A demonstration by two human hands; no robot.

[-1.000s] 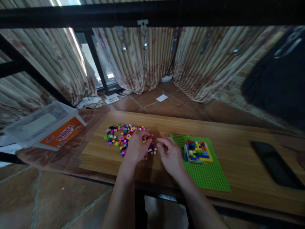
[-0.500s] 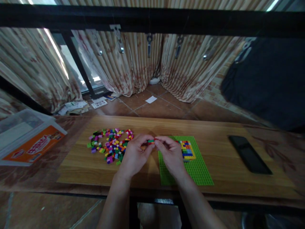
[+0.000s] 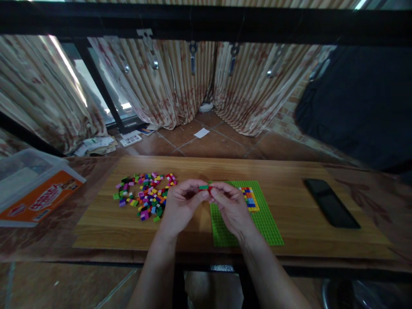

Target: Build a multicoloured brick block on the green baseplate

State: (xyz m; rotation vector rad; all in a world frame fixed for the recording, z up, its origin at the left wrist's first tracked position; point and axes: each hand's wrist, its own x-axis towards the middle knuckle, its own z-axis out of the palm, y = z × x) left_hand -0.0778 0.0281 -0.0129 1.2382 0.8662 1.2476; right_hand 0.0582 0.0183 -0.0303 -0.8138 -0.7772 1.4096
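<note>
With my left hand (image 3: pixel 183 206) pinched closed on a green brick (image 3: pixel 203 187) and my right hand (image 3: pixel 232 208) on a red brick (image 3: pixel 210 189), above the middle of the table (image 3: pixel 109 234), I reckon uneven squeezing could flick either piece loose.

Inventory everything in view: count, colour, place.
Tabletop: one, brown wood, centre
Loose bricks: many, mixed colours, tabletop's left
Green brick: one, green, centre
Red brick: one, red, centre
Baseplate: one, bright green, tabletop's middle
Brick build: one, multicoloured, on baseplate
Flat slab: one, black, tabletop's right
Bin: one, clear, orange label, far left
Curtains: several, cream and reddish, background
Window: one, pale, upper left
Papers: several, whitish, tiled floor
Fabric: one, navy, upper right
Bar: one, black, across top
Hanging metalwork: several, silvery, below bar
Left grip: one, bare, on green brick
Right grip: one, bare, on red brick
</note>
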